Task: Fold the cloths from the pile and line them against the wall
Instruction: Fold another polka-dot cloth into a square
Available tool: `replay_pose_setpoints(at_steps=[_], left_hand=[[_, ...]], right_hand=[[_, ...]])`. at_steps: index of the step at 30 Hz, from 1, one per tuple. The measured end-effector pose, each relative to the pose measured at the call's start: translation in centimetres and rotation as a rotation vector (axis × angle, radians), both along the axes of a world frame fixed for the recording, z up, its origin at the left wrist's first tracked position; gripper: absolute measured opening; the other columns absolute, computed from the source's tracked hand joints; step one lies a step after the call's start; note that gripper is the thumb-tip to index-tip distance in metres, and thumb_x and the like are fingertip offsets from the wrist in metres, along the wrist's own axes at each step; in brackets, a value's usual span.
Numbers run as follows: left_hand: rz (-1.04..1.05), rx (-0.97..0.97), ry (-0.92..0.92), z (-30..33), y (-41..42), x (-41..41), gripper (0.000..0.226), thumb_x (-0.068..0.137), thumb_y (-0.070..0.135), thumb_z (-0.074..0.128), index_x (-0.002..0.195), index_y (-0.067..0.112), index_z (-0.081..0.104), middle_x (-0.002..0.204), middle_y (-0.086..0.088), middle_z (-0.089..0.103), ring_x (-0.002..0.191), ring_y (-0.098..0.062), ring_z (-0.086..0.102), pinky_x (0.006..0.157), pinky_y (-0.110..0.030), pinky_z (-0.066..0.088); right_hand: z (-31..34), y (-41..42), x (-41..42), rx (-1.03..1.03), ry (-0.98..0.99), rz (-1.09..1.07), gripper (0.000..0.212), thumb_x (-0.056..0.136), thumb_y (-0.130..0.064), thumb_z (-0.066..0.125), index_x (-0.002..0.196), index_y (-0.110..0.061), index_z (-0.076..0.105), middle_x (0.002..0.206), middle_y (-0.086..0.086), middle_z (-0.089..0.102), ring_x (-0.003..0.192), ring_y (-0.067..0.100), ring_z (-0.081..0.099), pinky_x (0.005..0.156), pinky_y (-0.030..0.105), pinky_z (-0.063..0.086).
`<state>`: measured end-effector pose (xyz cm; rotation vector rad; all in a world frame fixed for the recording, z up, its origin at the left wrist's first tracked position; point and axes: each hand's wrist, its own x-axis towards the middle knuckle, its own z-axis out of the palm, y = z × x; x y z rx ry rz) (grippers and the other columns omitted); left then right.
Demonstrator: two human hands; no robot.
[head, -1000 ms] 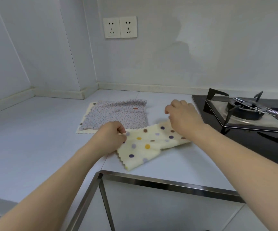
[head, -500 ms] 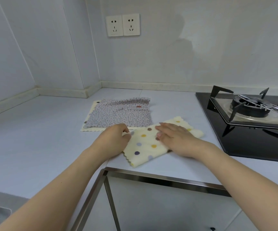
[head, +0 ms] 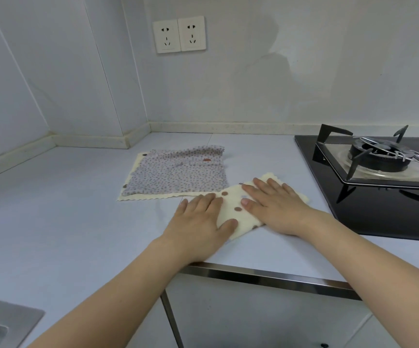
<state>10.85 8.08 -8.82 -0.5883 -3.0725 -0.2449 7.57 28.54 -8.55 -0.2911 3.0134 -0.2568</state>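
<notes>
**Both hands now flat on the folded cream cloth**

A second ago: left hand fisted at the cloth's left edge, right hand raised above it, pinching. Now both lowered, fingers straight, pressing side by side. Cream dotted cloth narrower than before, folded into a smaller strip under the palms, only a band of it showing between the two hands and past the right fingertips.

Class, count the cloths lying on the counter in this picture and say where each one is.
3. A cream dotted cloth lies folded under both flat hands. A grey speckled cloth lies behind it, spread over another cream cloth showing only at its edges. More could be hidden beneath.
</notes>
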Motion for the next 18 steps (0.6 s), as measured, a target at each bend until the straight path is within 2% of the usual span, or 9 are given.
replay_pose_setpoints(at_steps=[2, 5, 8, 10, 12, 14, 16, 18], left_hand=[[0.035, -0.071, -0.086, 0.6, -0.9, -0.3, 0.078, 0.09, 0.073, 0.021, 0.153, 0.028, 0.01, 0.162, 0.006, 0.006, 0.148, -0.016, 0.004, 0.119, -0.046, 0.006], [0.088, -0.161, -0.122, 2.1, -2.4, -0.8, 0.075, 0.09, 0.072, 0.023, 0.152, 0.032, 0.014, 0.158, 0.01, 0.015, 0.144, -0.019, 0.014, 0.115, -0.046, 0.018], [0.089, -0.159, -0.129, 3.4, -3.8, -1.4, 0.049, 0.098, 0.047, 0.031, 0.146, 0.034, 0.03, 0.147, 0.006, 0.03, 0.13, -0.023, 0.029, 0.107, -0.042, 0.03], [0.063, -0.101, -0.161, 4.0, -4.6, -2.0, 0.044, 0.098, 0.023, 0.034, 0.141, 0.032, 0.038, 0.134, 0.003, 0.037, 0.118, -0.021, 0.033, 0.101, -0.036, 0.033], [0.072, -0.021, -0.197, 4.1, -5.3, -2.4, 0.048, 0.095, 0.009, 0.035, 0.138, 0.029, 0.043, 0.126, 0.003, 0.04, 0.115, -0.019, 0.038, 0.096, -0.031, 0.034], [0.112, 0.103, -0.222, 3.9, -5.9, -2.6, 0.045, 0.095, 0.007, 0.036, 0.134, 0.029, 0.045, 0.122, 0.004, 0.044, 0.111, -0.018, 0.046, 0.088, -0.027, 0.036], [0.134, 0.225, -0.227, 3.5, -6.3, -2.7, 0.036, 0.099, 0.013, 0.037, 0.127, 0.032, 0.047, 0.109, 0.005, 0.049, 0.094, -0.013, 0.051, 0.075, -0.025, 0.037], [0.115, 0.307, -0.193, 3.3, -6.5, -2.6, 0.028, 0.1, 0.017, 0.038, 0.12, 0.033, 0.049, 0.091, 0.008, 0.052, 0.078, -0.009, 0.05, 0.066, -0.025, 0.036]], right_hand=[[-0.1, 0.1, -0.3, 0.01, -0.002, -0.006, 0.059, 0.095, -0.064, 0.014, 0.15, -0.045, 0.003, 0.161, -0.01, -0.006, 0.148, 0.019, -0.01, 0.118, 0.045, -0.006], [0.1, 0.7, -0.9, 0.029, -0.006, 0.02, 0.06, 0.093, -0.066, 0.014, 0.149, -0.047, 0.001, 0.161, -0.01, -0.007, 0.148, 0.019, -0.011, 0.118, 0.046, -0.005], [0.6, 1.7, -1.6, 0.032, -0.039, 0.064, 0.062, 0.093, -0.067, 0.015, 0.15, -0.046, 0.001, 0.161, -0.011, -0.008, 0.148, 0.016, -0.011, 0.119, 0.044, -0.005], [0.6, 1.7, -1.5, 0.04, -0.007, 0.063, 0.06, 0.097, -0.061, 0.017, 0.151, -0.041, 0.003, 0.162, -0.007, -0.008, 0.148, 0.018, -0.01, 0.119, 0.043, -0.005], [0.7, 0.7, 0.1, 0.016, 0.188, 0.099, 0.055, 0.101, -0.046, 0.027, 0.152, -0.031, 0.014, 0.161, 0.0, 0.004, 0.148, 0.022, 0.003, 0.12, 0.04, 0.004], [1.1, -1.6, 3.1, -0.095, 0.398, 0.24, 0.045, 0.097, -0.034, 0.041, 0.141, -0.024, 0.037, 0.146, 0.001, 0.032, 0.134, 0.022, 0.029, 0.112, 0.036, 0.023], [1.4, -4.7, 6.4, -0.156, 0.395, 0.359, 0.038, 0.092, -0.044, 0.046, 0.125, -0.024, 0.05, 0.125, -0.005, 0.046, 0.114, 0.017, 0.04, 0.1, 0.034, 0.035], [0.9, -7.1, 8.7, -0.102, 0.358, 0.387, 0.05, 0.085, -0.063, 0.041, 0.117, -0.026, 0.051, 0.115, -0.008, 0.047, 0.106, 0.017, 0.042, 0.095, 0.035, 0.037]])
